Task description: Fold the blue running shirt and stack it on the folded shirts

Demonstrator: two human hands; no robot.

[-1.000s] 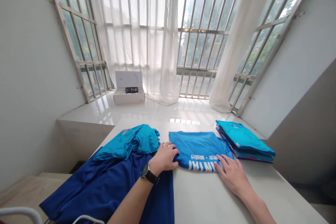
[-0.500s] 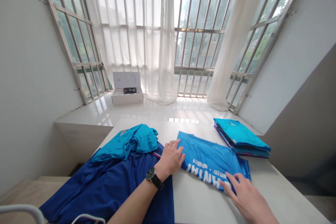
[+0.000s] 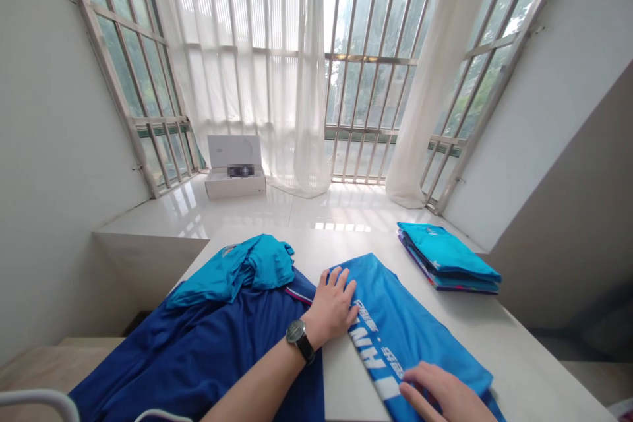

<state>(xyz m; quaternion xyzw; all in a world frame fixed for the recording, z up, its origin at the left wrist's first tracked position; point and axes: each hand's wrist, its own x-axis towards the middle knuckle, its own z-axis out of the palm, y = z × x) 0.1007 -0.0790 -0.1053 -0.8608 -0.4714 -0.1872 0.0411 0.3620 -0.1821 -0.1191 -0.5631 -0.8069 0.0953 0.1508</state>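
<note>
A folded blue shirt with white lettering lies slanted on the white table. My left hand, a black-strapped watch on its wrist, rests on the shirt's far left corner with fingers spread. Low in the view, my right hand lies on the shirt's near part, fingers stretched out over the lettering; the frame's bottom edge cuts it off. Left of my hands, a dark blue garment is spread out, with a crumpled teal shirt on top of it.
A stack of folded shirts, teal on top, sits at the table's right side. On the window ledge stands an open white box with a dark item inside. Sheer curtains hang before the barred window. White curved tubing shows at the lower left.
The blue shirt has turned clockwise, its right end swinging down toward me. My right hand has moved nearer along with it, while my left hand stays at the far left corner.
</note>
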